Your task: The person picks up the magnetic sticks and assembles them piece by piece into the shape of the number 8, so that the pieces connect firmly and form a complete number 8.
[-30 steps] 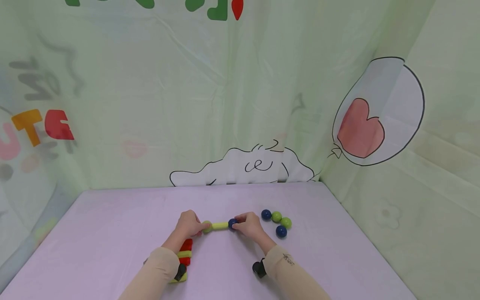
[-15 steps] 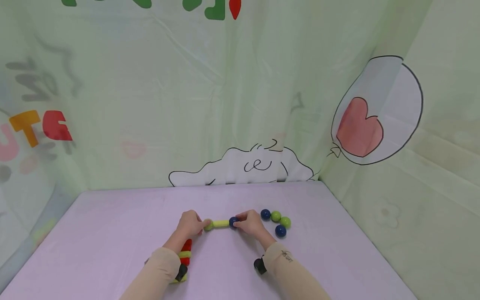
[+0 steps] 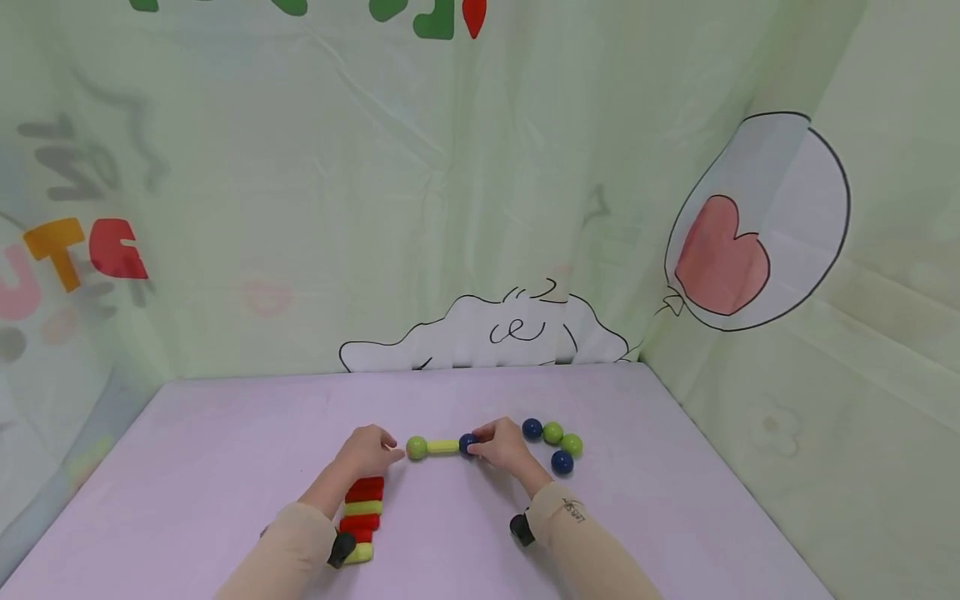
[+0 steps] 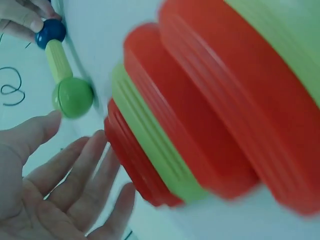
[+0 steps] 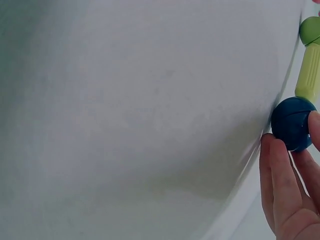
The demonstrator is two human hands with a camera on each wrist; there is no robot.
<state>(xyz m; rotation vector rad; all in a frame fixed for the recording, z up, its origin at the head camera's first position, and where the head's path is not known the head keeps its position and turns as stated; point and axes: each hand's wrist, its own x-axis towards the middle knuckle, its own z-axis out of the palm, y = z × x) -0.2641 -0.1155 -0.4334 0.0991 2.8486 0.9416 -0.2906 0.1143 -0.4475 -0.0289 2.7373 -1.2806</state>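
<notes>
A yellow-green rod (image 3: 443, 447) joins a green ball (image 3: 416, 447) on its left to a dark blue ball (image 3: 468, 445) on its right. My right hand (image 3: 504, 446) pinches the blue ball between thumb and fingers, seen closely in the right wrist view. Just left of the green ball, my left hand (image 3: 367, 452) is apart from it, its fingers spread and relaxed in the left wrist view. Below that hand and beside its forearm lies a column of red rods (image 3: 364, 489) and yellow-green rods (image 3: 363, 507), partly covered by the sleeve.
Right of my right hand, two loose blue balls (image 3: 562, 462) and two green balls (image 3: 572, 445) sit close together on the pale lilac table (image 3: 645, 533). A printed curtain (image 3: 300, 208) rises behind the table's back edge.
My left hand has let go of the green ball and drawn back left and slightly down, uncovering more of the rods. The right hand keeps hold of the blue ball.
</notes>
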